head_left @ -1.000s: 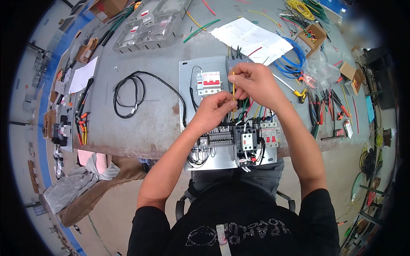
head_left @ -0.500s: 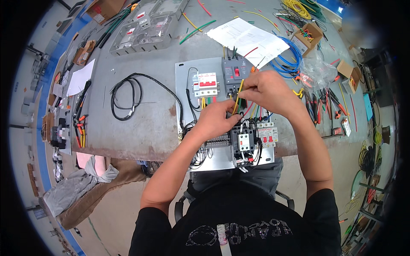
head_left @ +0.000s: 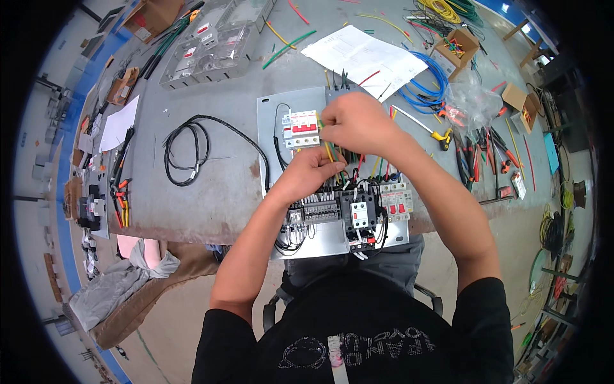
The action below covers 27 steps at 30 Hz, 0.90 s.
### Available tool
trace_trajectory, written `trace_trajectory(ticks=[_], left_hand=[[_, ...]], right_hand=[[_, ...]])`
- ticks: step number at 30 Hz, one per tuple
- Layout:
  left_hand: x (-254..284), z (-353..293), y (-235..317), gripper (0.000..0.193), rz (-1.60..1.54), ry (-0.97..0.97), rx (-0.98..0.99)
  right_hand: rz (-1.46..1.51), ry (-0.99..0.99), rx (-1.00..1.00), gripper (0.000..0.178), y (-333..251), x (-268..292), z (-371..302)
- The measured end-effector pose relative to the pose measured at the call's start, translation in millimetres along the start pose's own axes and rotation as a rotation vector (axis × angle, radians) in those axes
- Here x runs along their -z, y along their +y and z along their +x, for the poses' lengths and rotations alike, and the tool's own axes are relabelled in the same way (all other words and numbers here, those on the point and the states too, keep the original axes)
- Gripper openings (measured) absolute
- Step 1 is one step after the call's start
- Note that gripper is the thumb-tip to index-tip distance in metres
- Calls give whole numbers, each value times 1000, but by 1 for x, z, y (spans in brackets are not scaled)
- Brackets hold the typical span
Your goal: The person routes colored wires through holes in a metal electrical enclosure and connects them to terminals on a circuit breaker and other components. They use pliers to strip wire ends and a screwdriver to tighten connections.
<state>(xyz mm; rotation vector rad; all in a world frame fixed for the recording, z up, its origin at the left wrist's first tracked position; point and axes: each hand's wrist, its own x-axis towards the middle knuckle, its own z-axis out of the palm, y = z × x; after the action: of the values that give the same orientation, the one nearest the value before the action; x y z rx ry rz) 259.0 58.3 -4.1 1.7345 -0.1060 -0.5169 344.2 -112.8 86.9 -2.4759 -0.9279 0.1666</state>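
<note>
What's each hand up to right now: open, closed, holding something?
Left hand: closed, pinching a yellow wire.
Right hand: curled beside the white-and-red breaker; whether it grips anything cannot be told.

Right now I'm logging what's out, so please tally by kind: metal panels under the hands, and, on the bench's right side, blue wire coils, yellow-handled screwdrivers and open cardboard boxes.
Metal panel: 1
Blue wire coil: 1
Yellow-handled screwdriver: 1
Open cardboard boxes: 2
Total: 5
</note>
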Motion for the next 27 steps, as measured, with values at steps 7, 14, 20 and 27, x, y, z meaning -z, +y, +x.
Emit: trace_trajectory(ticks=[7,14,20,27], left_hand=[[0,4,-5,14,-8,-22,-26],[-3,0,6,14,-90,-16,-25],[0,-1,1,17,-40,-48,9],[0,-4,6,22,-14,-35,14]], right_hand=[[310,-15,-156,28,22,15,-16],[338,1,-190,29,14,14,-12],[380,69,-172,23,13,12,-26],[350,-44,-123,16,13,26,-23]])
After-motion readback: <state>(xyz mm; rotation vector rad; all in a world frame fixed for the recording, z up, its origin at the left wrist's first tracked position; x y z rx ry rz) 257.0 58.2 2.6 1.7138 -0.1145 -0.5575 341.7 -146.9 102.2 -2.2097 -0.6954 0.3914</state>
